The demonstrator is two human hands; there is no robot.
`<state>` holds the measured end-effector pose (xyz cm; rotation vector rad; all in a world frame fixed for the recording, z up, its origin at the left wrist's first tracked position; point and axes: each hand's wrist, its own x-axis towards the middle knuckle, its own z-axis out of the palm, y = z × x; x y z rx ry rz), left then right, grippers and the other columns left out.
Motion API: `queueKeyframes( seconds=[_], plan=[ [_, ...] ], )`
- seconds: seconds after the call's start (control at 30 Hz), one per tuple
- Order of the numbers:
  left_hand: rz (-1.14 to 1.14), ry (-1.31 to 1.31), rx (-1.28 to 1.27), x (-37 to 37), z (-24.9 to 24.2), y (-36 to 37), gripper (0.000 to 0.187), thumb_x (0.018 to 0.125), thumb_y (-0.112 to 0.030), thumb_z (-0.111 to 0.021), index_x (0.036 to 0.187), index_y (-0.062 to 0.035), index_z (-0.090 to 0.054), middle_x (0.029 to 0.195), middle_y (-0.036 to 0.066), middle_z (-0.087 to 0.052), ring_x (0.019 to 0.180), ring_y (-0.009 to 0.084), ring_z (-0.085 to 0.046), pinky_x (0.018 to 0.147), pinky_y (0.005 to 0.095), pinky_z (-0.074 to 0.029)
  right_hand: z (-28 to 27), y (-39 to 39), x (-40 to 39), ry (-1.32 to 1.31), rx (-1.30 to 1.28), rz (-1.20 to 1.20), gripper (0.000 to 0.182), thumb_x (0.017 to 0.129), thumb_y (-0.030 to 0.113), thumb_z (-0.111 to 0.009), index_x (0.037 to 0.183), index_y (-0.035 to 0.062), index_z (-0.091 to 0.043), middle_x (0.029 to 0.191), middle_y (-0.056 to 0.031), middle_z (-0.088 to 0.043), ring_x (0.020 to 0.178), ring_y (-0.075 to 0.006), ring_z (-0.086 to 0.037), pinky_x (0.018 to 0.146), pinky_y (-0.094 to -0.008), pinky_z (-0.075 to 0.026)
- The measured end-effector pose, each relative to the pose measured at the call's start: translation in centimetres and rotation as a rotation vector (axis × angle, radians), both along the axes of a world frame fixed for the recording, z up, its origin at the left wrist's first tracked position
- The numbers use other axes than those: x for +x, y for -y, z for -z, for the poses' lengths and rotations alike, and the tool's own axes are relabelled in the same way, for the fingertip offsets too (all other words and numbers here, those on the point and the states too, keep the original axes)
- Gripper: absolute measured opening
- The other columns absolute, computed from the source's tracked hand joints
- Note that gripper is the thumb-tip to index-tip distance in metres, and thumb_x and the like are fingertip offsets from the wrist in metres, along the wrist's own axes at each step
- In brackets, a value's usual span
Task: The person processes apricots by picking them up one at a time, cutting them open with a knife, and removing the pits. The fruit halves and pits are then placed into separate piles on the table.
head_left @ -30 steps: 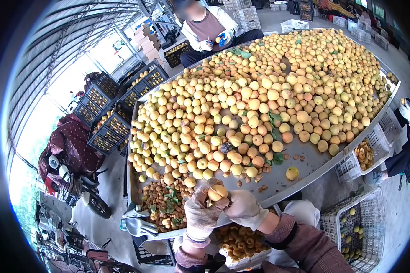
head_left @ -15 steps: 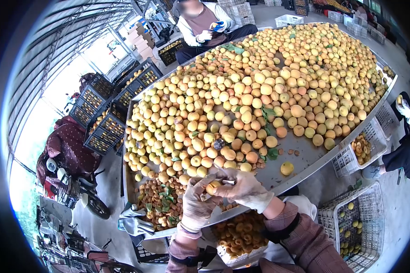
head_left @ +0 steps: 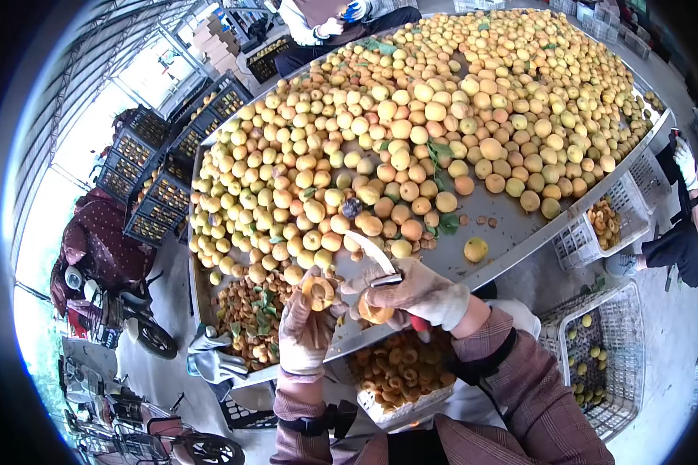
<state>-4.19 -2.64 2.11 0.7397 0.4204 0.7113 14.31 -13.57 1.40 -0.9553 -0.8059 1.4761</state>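
Both hands wear pale, stained gloves and are above the near edge of the metal table. My left hand (head_left: 304, 333) pinches an apricot half (head_left: 316, 294), cut face showing. My right hand (head_left: 430, 294) grips a curved knife (head_left: 374, 253) by its red handle, blade pointing up and away to the left. A second apricot half (head_left: 375, 311) sits under the right hand's fingers. Just beyond the hands spreads a large pile of whole apricots (head_left: 399, 159). Apricot stones (head_left: 239, 314) with some leaves lie left of my left hand. Below, a crate of apricot halves (head_left: 399, 372) stands by my lap.
A glove (head_left: 217, 356) hangs over the table's near-left corner. On the right stand a white crate (head_left: 624, 364) with a few apricots and another crate (head_left: 566, 244). Black crates (head_left: 159, 198) are stacked at left. Co-workers sit across the table and at right.
The apricot held between both hands is now parted into two halves, one in each hand. The knife blade has swung up into view. The camera view has tilted downward.
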Motion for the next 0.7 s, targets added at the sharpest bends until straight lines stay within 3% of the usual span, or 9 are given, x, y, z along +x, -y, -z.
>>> queueKeyframes(
  seconds=[0.07,0.1,0.2,0.27,0.3,0.37,0.5,0.57,0.7],
  plan=[
    [-0.037,0.002,-0.049,0.1,-0.3,-0.1,0.055,0.092,-0.026,-0.059,0.133,0.0054,-0.041,0.112,0.016,-0.059,0.088,0.0243,-0.065,0.075,0.0352,-0.057,0.2,0.2,0.5,0.222,0.044,-0.268,0.046,0.080,0.042,-0.074,0.099,0.0006,-0.066,0.072,-0.0048,-0.063,0.054,-0.0095,-0.058,0.048,-0.0234,-0.046],
    [-0.027,0.001,-0.073,-0.3,0.0,-0.2,0.055,0.092,-0.028,-0.059,0.133,0.0056,-0.041,0.112,0.017,-0.059,0.086,0.0246,-0.065,0.073,0.0353,-0.058,-0.4,0.5,0.5,0.306,0.072,-0.397,0.048,0.084,0.038,-0.069,0.120,0.0072,-0.062,0.097,-0.0085,-0.068,0.057,-0.0108,-0.058,0.050,-0.0210,-0.049],
    [-0.027,-0.010,-0.099,-0.1,1.1,-0.1,0.054,0.092,-0.032,-0.059,0.131,0.0035,-0.044,0.110,0.017,-0.058,0.083,0.0227,-0.063,0.070,0.0321,-0.056,-0.3,0.0,0.5,0.240,-0.065,-0.261,0.039,0.088,0.029,-0.066,0.117,0.0043,-0.063,0.084,-0.0082,-0.066,0.054,-0.0108,-0.055,0.047,-0.0220,-0.046],
    [-0.023,-0.029,-0.098,0.0,1.6,0.5,0.053,0.092,-0.032,-0.059,0.130,0.0032,-0.045,0.109,0.017,-0.058,0.083,0.0220,-0.062,0.071,0.0306,-0.055,-1.9,-0.5,1.1,-0.132,0.020,0.287,0.028,0.089,0.013,-0.059,0.113,-0.0014,-0.062,0.072,-0.0068,-0.061,0.050,-0.0092,-0.050,0.044,-0.0217,-0.042],
    [0.017,-0.070,-0.102,0.1,1.8,0.9,0.052,0.092,-0.033,-0.059,0.128,0.0032,-0.046,0.109,0.017,-0.058,0.083,0.0213,-0.061,0.071,0.0291,-0.054,-2.4,-0.8,0.9,-0.203,0.145,0.471,0.027,0.086,0.010,-0.062,0.111,-0.0011,-0.063,0.066,-0.0018,-0.057,0.049,-0.0076,-0.051,0.044,-0.0206,-0.041],
    [0.060,-0.119,-0.114,0.2,2.6,1.8,0.051,0.093,-0.033,-0.059,0.127,0.0032,-0.047,0.109,0.017,-0.058,0.084,0.0205,-0.061,0.071,0.0277,-0.052,-1.4,-1.8,0.3,-0.449,0.300,0.664,0.025,0.086,0.009,-0.062,0.109,-0.0006,-0.063,0.065,-0.0003,-0.054,0.049,-0.0076,-0.049,0.042,-0.0212,-0.040],
    [0.091,-0.227,-0.194,1.1,3.0,3.4,0.050,0.094,-0.035,-0.056,0.125,0.0030,-0.049,0.104,0.014,-0.061,0.082,0.0183,-0.061,0.067,0.0252,-0.050,-1.4,-3.0,-0.6,-0.520,0.297,0.812,0.026,0.087,0.002,-0.056,0.111,-0.0022,-0.061,0.058,0.0031,-0.041,0.047,-0.0062,-0.040,0.040,-0.0213,-0.036],
    [0.106,-0.285,-0.181,1.5,2.9,3.7,0.049,0.095,-0.035,-0.055,0.125,0.0026,-0.049,0.100,0.011,-0.063,0.080,0.0170,-0.061,0.066,0.0248,-0.050,-1.2,-2.9,-0.3,-0.471,0.367,0.786,0.025,0.086,0.001,-0.058,0.110,-0.0012,-0.063,0.063,0.0017,-0.050,0.049,-0.0057,-0.045,0.041,-0.0214,-0.040],
    [0.099,-0.318,-0.076,2.3,3.0,3.8,0.047,0.097,-0.036,-0.051,0.125,0.0017,-0.050,0.096,0.008,-0.064,0.079,0.0150,-0.061,0.067,0.0237,-0.049,-1.0,-3.0,-0.5,-0.374,0.428,0.766,0.026,0.086,-0.001,-0.056,0.112,-0.0017,-0.062,0.063,0.0017,-0.051,0.050,-0.0044,-0.044,0.041,-0.0204,-0.039]
  ],
)
